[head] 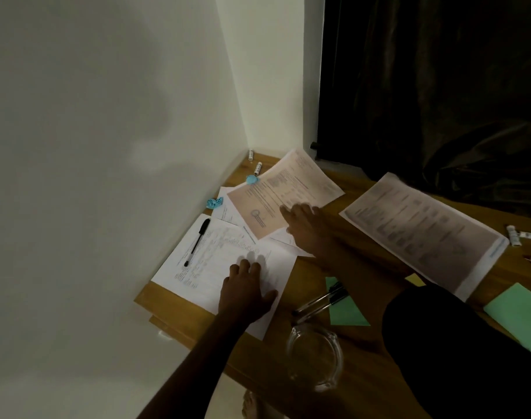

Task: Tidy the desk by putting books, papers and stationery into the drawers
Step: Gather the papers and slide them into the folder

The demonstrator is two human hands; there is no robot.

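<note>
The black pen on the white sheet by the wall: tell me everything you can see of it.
The black pen is a slim stick pen, with a black cap on its far end, a paler, seemingly clear barrel and a dark near end. It lies flat and diagonal on the printed white sheet, near that sheet's left edge. Only the sheet touches it; the left hand presses the same sheet further right, apart from the pen.

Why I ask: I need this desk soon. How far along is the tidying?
Done: nothing visibly put away from the desk. In hand: the left hand presses flat on the white sheet carrying a black pen; the right hand touches the pinkish sheet. Left: the large printed sheet, green papers, two pens by them, small tubes.
</note>
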